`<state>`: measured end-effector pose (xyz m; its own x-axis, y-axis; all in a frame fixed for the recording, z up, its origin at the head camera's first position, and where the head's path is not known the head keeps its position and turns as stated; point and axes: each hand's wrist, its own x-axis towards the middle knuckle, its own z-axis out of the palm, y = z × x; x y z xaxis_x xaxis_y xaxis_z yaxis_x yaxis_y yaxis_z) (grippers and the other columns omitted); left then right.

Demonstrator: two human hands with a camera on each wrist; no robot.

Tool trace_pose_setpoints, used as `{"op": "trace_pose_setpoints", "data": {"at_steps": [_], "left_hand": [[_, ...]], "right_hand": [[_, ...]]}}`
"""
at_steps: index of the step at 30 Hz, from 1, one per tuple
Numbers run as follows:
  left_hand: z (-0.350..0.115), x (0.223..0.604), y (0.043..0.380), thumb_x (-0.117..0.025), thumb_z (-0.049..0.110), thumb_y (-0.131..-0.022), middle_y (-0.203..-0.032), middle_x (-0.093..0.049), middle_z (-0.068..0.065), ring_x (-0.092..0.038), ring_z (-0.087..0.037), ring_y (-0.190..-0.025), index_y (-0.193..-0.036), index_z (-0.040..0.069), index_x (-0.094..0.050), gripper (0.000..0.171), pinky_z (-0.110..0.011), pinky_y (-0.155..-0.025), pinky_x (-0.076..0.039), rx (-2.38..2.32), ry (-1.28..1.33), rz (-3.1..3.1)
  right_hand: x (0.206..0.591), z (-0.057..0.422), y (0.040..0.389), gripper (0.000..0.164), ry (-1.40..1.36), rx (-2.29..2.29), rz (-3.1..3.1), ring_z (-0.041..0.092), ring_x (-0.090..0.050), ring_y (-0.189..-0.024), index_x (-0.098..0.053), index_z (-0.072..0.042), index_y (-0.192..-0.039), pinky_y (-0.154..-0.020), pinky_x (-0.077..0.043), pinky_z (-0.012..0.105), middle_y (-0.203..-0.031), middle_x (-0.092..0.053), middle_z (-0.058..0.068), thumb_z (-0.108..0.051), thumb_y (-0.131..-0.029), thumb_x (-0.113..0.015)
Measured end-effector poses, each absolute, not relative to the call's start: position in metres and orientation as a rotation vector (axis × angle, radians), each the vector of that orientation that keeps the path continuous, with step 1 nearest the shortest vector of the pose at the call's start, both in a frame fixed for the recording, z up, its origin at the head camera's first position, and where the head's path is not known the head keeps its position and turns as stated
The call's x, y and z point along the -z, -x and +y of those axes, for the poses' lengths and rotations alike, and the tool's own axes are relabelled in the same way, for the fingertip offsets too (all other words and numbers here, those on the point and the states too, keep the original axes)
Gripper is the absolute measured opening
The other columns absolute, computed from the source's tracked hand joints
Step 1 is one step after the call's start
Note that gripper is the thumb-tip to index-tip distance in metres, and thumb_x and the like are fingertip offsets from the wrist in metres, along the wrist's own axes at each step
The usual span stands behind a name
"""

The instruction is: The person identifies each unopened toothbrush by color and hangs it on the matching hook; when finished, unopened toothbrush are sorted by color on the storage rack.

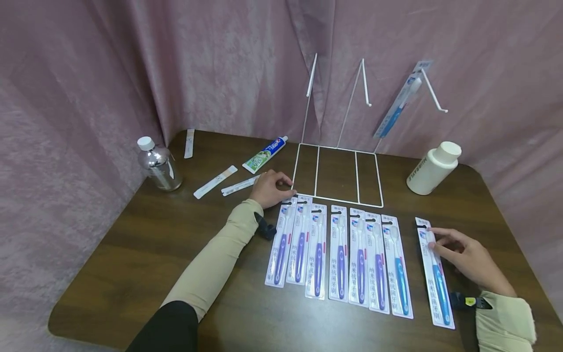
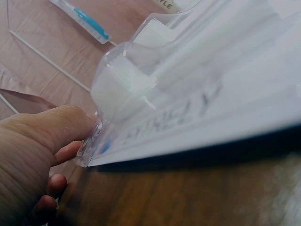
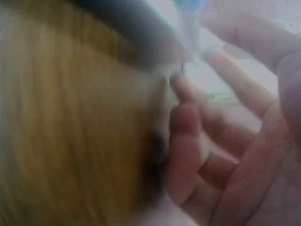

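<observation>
My left hand [image 1: 269, 189] pinches the top end of the leftmost packaged purple toothbrush [image 1: 280, 247]. In the left wrist view its thumb [image 2: 66, 126] presses the corner of the clear blister pack [image 2: 155, 127]. Over on the right, my right hand [image 1: 472, 259] holds a packaged blue toothbrush [image 1: 438, 283] by its upper part, thumb and forefinger at the pack. The right wrist view is blurred, with curled fingers [image 3: 186, 141] beside the pack's edge. Between the hands lie several packaged purple toothbrushes [image 1: 340, 259] and one more blue toothbrush pack [image 1: 399, 269], side by side.
Behind the row stands a white wire rack [image 1: 347, 201] with three hooks; a blue toothbrush pack [image 1: 398, 110] hangs on the right one. A toothpaste tube [image 1: 265, 155], paper strips [image 1: 215, 182] and a silver bottle [image 1: 160, 166] are at left, a white bottle [image 1: 433, 168] at right.
</observation>
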<state>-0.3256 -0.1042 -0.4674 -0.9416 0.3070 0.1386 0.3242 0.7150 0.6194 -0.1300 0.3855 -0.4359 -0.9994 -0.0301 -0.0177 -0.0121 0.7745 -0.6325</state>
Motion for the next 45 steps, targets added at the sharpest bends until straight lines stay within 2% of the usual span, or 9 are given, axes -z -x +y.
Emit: {"op": "trace_pose_setpoints", "data": {"at_steps": [4,6,8,15,26,30,33,37,45], "left_hand": [[-0.105,0.468,0.325,-0.085,0.042,-0.086,-0.104,-0.062,-0.003,-0.057,-0.022,-0.100,-0.108,0.020,-0.078,0.032,-0.042,-0.091,-0.042,1.050,0.532,-2.885],[-0.105,0.468,0.325,-0.085,0.042,-0.086,-0.103,-0.062,-0.003,-0.057,-0.021,-0.099,-0.108,0.020,-0.078,0.031,-0.041,-0.090,-0.042,1.050,0.532,-2.878],[-0.103,0.468,0.324,-0.085,0.042,-0.086,-0.103,-0.062,-0.003,-0.057,-0.021,-0.099,-0.107,0.020,-0.078,0.031,-0.041,-0.089,-0.042,1.052,0.538,-2.876],[-0.103,0.466,0.324,-0.084,0.043,-0.087,-0.103,-0.062,-0.002,-0.057,-0.021,-0.101,-0.108,0.020,-0.077,0.032,-0.042,-0.091,-0.041,1.044,0.538,-2.890],[-0.104,0.463,0.324,-0.085,0.041,-0.087,-0.105,-0.064,-0.003,-0.057,-0.021,-0.101,-0.108,0.019,-0.078,0.031,-0.041,-0.092,-0.042,1.055,0.540,-2.876],[-0.103,0.464,0.322,-0.085,0.042,-0.087,-0.103,-0.064,-0.002,-0.057,-0.021,-0.100,-0.107,0.020,-0.078,0.030,-0.041,-0.091,-0.042,1.054,0.541,-2.882],[-0.105,0.464,0.323,-0.085,0.042,-0.086,-0.102,-0.064,-0.002,-0.057,-0.021,-0.100,-0.106,0.021,-0.078,0.030,-0.041,-0.091,-0.042,1.044,0.543,-2.878],[-0.107,0.466,0.325,-0.085,0.043,-0.086,-0.102,-0.064,0.000,-0.057,-0.020,-0.100,-0.106,0.022,-0.078,0.030,-0.042,-0.091,-0.042,1.024,0.537,-2.872],[-0.104,0.468,0.323,-0.085,0.044,-0.087,-0.104,-0.064,-0.001,-0.057,-0.021,-0.102,-0.106,0.022,-0.077,0.030,-0.042,-0.093,-0.042,1.038,0.533,-2.889]], "right_hand": [[0.428,0.375,0.130,0.049,0.021,1.029,3.074,0.008,-0.057,-0.072,-0.061,-0.004,-0.144,-0.055,-0.048,0.029,-0.102,-0.072,0.018,-0.027,-0.102,-0.072],[0.421,0.368,0.130,0.047,0.000,1.023,3.179,0.005,-0.058,-0.072,-0.063,-0.006,-0.142,-0.056,-0.046,0.025,-0.099,-0.073,0.018,-0.025,-0.101,-0.074],[0.413,0.360,0.131,0.046,-0.028,1.013,3.289,0.004,-0.055,-0.069,-0.065,-0.008,-0.142,-0.055,-0.043,0.022,-0.095,-0.071,0.012,-0.022,-0.099,-0.076],[0.363,0.323,0.155,0.047,-0.131,1.223,3.602,-0.003,-0.044,-0.062,-0.070,-0.018,-0.141,-0.057,-0.035,0.010,-0.090,-0.056,-0.025,-0.011,-0.095,-0.079],[0.291,0.263,0.192,0.040,-0.162,1.534,3.849,-0.014,-0.038,-0.065,-0.074,-0.022,-0.135,-0.068,-0.035,0.011,-0.092,-0.055,-0.033,-0.014,-0.096,-0.076],[0.288,0.261,0.200,0.040,-0.137,1.575,3.843,-0.014,-0.039,-0.065,-0.074,-0.023,-0.134,-0.069,-0.036,0.013,-0.093,-0.061,-0.025,-0.014,-0.096,-0.076],[0.289,0.261,0.207,0.040,-0.165,1.551,3.832,-0.012,-0.039,-0.063,-0.074,-0.025,-0.135,-0.068,-0.036,0.012,-0.096,-0.072,-0.005,-0.016,-0.096,-0.076],[0.291,0.261,0.219,0.041,-0.060,1.464,3.844,-0.012,-0.037,-0.061,-0.073,-0.022,-0.136,-0.065,-0.035,0.009,-0.102,-0.075,0.019,-0.015,-0.096,-0.076],[0.304,0.273,0.261,0.040,0.021,1.278,3.884,-0.016,-0.038,-0.065,-0.072,-0.018,-0.137,-0.066,-0.030,0.015,-0.101,-0.078,0.016,-0.026,-0.098,-0.074]]}}
